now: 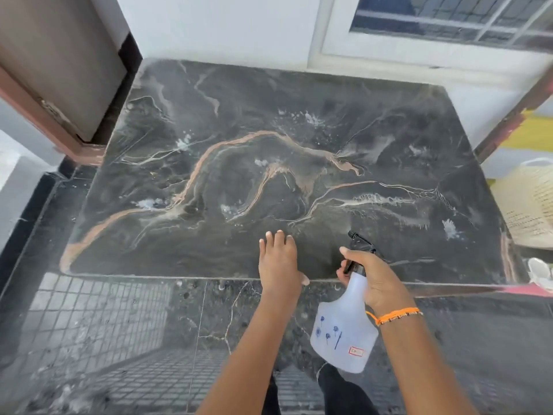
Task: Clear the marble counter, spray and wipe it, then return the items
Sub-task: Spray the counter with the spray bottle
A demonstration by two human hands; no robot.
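The dark marble counter [269, 163] with tan and white veins fills the middle of the view, and nothing stands on it. Wet spray splashes dot its surface. My right hand [374, 280] grips the neck of a translucent white spray bottle [344, 327] with a black trigger nozzle, which points over the counter's front edge. An orange bracelet circles that wrist. My left hand [278, 262] rests flat on the front edge of the counter, fingers together, holding nothing.
A brown wooden door or cabinet [57, 73] stands at the back left. A window [449, 22] sits in the white wall behind. A woven cream basket [529, 202] and a white object [540, 272] are at the right. Dark tiled floor lies below.
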